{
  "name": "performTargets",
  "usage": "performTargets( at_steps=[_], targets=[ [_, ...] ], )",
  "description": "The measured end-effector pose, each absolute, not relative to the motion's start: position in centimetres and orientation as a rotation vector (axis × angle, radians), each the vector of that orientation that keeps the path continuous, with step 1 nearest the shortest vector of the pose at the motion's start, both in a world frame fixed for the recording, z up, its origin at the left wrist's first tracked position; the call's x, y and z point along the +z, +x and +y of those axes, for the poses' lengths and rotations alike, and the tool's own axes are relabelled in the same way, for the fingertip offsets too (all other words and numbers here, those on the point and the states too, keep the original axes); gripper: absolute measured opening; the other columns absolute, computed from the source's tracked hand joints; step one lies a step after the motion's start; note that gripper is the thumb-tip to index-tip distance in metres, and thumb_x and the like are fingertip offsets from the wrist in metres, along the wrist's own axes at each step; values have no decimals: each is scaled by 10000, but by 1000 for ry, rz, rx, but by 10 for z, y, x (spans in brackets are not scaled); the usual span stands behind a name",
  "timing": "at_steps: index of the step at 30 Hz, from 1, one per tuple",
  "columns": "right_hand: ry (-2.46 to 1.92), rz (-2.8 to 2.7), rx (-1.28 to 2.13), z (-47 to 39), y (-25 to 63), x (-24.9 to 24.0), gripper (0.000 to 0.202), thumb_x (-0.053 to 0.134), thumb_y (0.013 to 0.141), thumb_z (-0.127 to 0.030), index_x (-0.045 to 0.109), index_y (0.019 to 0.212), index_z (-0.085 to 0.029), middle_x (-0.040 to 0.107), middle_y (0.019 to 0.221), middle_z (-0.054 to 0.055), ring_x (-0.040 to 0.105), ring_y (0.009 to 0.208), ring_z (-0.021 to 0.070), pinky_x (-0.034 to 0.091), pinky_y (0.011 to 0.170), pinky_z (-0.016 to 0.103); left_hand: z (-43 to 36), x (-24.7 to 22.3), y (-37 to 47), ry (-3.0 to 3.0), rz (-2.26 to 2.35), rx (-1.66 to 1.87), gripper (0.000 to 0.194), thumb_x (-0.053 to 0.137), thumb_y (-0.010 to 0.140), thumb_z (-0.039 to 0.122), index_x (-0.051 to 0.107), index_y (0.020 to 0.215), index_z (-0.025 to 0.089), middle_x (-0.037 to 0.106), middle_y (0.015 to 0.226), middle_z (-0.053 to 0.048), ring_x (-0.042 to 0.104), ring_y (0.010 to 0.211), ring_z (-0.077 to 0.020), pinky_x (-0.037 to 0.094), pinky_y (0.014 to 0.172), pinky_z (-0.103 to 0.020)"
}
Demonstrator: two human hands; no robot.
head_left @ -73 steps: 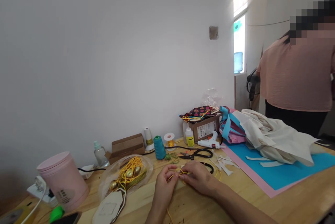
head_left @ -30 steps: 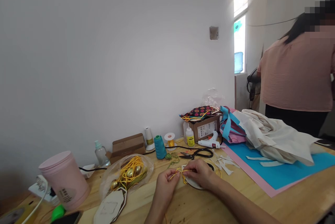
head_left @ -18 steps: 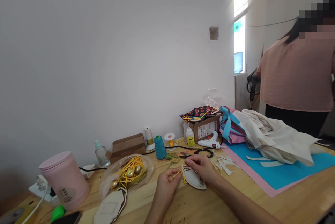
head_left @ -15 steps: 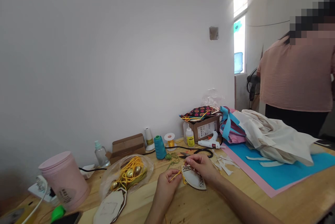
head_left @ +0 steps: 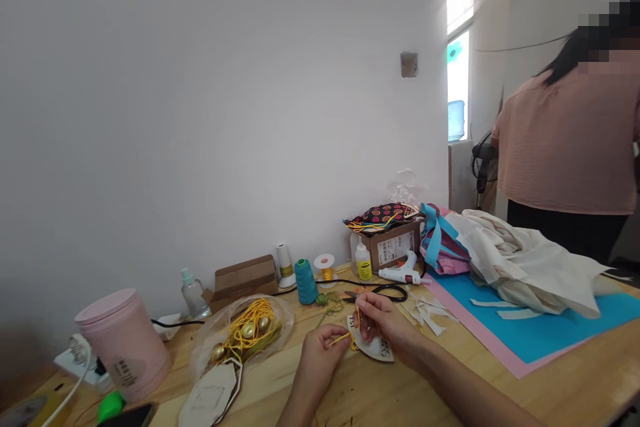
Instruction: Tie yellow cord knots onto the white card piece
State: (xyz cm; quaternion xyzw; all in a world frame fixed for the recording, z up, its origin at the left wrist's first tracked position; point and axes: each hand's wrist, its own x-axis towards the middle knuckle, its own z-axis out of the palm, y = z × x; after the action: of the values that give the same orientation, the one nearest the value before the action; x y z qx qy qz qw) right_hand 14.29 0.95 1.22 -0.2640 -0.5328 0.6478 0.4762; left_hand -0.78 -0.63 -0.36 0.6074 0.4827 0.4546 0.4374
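My left hand (head_left: 323, 355) pinches a yellow cord (head_left: 340, 340) near the left edge of a fan-shaped white piece with cut-out lattice ends (head_left: 373, 349). Over that piece my right hand (head_left: 383, 320) is closed, thumb and forefinger pinching another stretch of yellow cord. The fan-shaped piece lies at the table's middle, partly hidden by my right hand. A small loop of the cord hangs between the two hands at the piece's left side. Just behind my right hand are black-handled scissors (head_left: 393, 292).
A plastic bag of yellow cords and gold beads (head_left: 253, 330) lies left, near a pink canister (head_left: 124, 346). Behind stand a teal thread cone (head_left: 305, 282), glue bottle (head_left: 363, 264) and glue gun (head_left: 401, 273). Cream fabric (head_left: 530, 260) covers blue sheets right; a person (head_left: 567, 140) stands beyond.
My right hand has shifted slightly, now covering more of the fan-shaped piece, with its cord drawn more upright. My left hand has moved slightly right. The person beyond has leaned slightly.
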Motion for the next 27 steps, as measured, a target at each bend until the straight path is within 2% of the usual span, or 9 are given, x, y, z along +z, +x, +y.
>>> performTargets(
  at_steps=[12, 19, 27],
  targets=[
    [-631, -1139, 1548, 13, 145, 13, 274, 488, 683, -430, 398, 657, -172, 487, 552, -48, 390, 363, 35, 268, 365, 163, -16, 8, -5, 1458, 1047, 1080, 201, 612, 587, 278, 644, 710, 122, 671, 715, -71, 584, 647, -171, 436, 609, -247],
    [-644, -1105, 1546, 14, 146, 15, 284, 506, 662, -436, 401, 633, -173, 471, 552, -48, 351, 351, 31, 231, 345, 168, -17, 6, -3, 1493, 1063, 1045, 232, 644, 547, 286, 649, 711, 122, 667, 726, -76, 582, 661, -183, 445, 602, -253],
    [-628, -1136, 1537, 13, 147, 14, 263, 488, 689, -424, 424, 657, -171, 465, 538, -50, 327, 346, 29, 215, 351, 171, -15, 8, -6, 1592, 1097, 1079, 239, 532, 653, 321, 661, 703, 126, 668, 691, -48, 567, 696, -197, 424, 654, -281]
  ],
)
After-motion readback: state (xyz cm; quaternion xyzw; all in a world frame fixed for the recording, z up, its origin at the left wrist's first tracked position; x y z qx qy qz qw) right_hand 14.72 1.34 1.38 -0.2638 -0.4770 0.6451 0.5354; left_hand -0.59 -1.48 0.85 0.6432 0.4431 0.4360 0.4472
